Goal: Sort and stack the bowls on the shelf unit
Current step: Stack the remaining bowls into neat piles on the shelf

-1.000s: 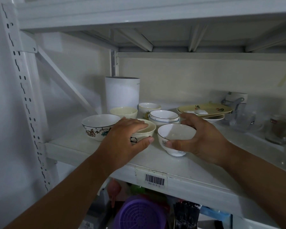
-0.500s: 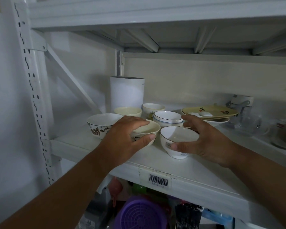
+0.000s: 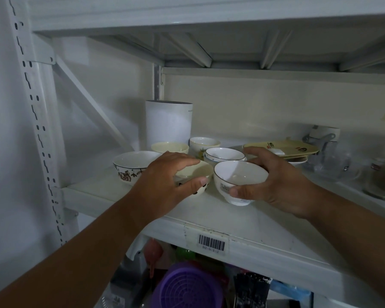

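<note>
On the white shelf (image 3: 242,221) my left hand (image 3: 162,185) grips a cream bowl with black spots (image 3: 198,174), fingers over its rim and thumb on its side. My right hand (image 3: 276,183) holds a white footed bowl with a dark rim (image 3: 238,174), tilted toward me. Behind them sit a patterned white bowl (image 3: 131,163) at the left, a plain cream bowl (image 3: 169,147), a small white bowl (image 3: 204,143) and a short stack of blue-rimmed bowls (image 3: 224,154).
A tall white cylinder (image 3: 169,123) stands at the back. Yellow plates (image 3: 298,148) and glassware (image 3: 333,161) fill the right of the shelf. A perforated upright (image 3: 38,121) frames the left. A purple basket (image 3: 187,287) sits on the shelf below.
My right hand has tipped the white footed bowl up toward me. My left hand keeps its hold on the spotted cream bowl. The view has shifted slightly.
</note>
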